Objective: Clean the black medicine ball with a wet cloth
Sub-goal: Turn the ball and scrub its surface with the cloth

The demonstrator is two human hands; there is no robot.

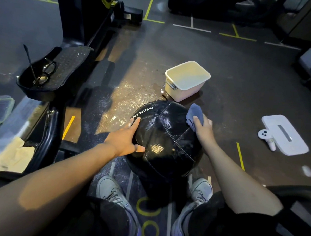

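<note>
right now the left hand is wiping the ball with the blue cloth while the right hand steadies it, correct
Not quite: the hands are swapped. In the head view the right hand presses the blue cloth on the ball, while the left hand steadies it.

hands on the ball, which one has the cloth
The right hand presses the blue cloth against the black medicine ball. The left hand lies bare and flat on the ball's other side.
</note>
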